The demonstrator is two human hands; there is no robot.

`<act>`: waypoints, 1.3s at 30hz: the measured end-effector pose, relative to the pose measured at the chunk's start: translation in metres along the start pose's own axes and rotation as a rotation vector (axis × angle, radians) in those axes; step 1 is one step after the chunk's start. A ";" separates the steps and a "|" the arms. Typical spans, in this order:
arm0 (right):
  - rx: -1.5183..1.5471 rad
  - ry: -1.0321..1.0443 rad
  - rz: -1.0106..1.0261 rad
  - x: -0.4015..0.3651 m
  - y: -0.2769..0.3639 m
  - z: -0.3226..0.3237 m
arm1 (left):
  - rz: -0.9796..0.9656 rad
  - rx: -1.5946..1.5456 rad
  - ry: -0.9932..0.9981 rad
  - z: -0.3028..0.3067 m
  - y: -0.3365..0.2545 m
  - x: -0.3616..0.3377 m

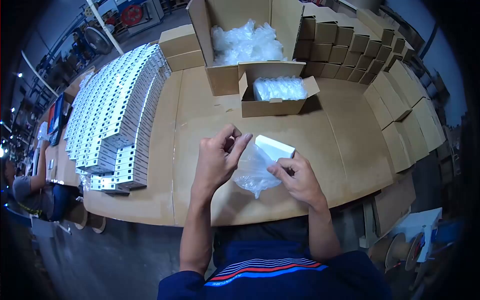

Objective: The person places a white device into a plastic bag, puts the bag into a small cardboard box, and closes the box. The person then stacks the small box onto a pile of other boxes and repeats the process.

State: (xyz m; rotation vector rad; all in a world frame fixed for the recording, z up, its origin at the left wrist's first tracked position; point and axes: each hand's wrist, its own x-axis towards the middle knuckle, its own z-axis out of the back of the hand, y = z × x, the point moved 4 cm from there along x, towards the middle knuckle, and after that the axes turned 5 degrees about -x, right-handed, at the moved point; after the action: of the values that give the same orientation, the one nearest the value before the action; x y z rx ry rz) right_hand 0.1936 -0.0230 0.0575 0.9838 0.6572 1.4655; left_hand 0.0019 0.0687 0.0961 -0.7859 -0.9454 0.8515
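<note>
In front of my chest, my right hand [296,181] grips a small white box [275,148] between thumb and fingers. A clear plastic bag [256,175] hangs below and beside the box, its gathered lower corner pointing down. My left hand [220,156] is raised to the left of the box, thumb and forefinger pinched together at the bag's upper left edge. The film is see-through, so its exact edge in the left fingers is hard to make out. Just beyond the hands stands an open cardboard carton [272,108] with plastic-wrapped items [281,89] inside.
A tall stack of white boxes [112,115] fills the table's left side. A large open carton [225,80] holding clear plastic bags [247,42] stands at the back. Brown boxes [345,42] are piled at the back right and right edge [407,117]. A person [35,187] sits far left.
</note>
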 end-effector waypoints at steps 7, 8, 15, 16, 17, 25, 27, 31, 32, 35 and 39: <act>0.084 -0.081 -0.031 -0.014 -0.017 -0.008 | 0.133 -0.353 -0.062 0.015 0.013 0.005; 0.095 -0.114 -0.016 -0.015 -0.019 -0.009 | 0.059 -0.430 -0.084 0.011 0.020 0.002; 0.215 -0.229 -0.036 -0.013 -0.044 -0.029 | 0.011 -0.345 -0.143 -0.004 0.046 -0.014; 0.211 -0.238 -0.052 -0.012 -0.045 -0.030 | -0.040 -0.303 -0.146 -0.003 0.052 -0.012; 0.195 -0.229 -0.061 -0.011 -0.046 -0.031 | -0.092 -0.262 -0.148 0.000 0.054 -0.011; 0.312 -0.397 -0.159 -0.011 -0.052 -0.043 | 0.222 -1.018 -0.359 -0.032 0.089 -0.061; 0.307 -0.406 -0.118 -0.011 -0.049 -0.048 | 0.293 -0.809 -0.242 -0.051 0.060 -0.071; 0.283 -0.388 -0.141 -0.012 -0.036 -0.045 | 0.468 -0.819 -0.262 -0.056 0.061 -0.073; 0.299 -0.393 -0.147 -0.013 -0.036 -0.043 | 0.377 -0.834 -0.372 -0.054 0.057 -0.070; 0.287 -0.385 -0.111 -0.018 -0.045 -0.042 | 0.296 -0.806 -0.302 -0.042 0.083 -0.081; 0.332 -0.369 -0.027 -0.017 -0.042 -0.043 | 0.261 -0.872 -0.185 -0.043 0.060 -0.070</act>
State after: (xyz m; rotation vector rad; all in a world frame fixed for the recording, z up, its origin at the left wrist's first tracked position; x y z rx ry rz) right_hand 0.1769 -0.0269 -0.0027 1.4544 0.6480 1.1272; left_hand 0.0022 0.0260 0.0040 -1.6242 -1.4236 0.7263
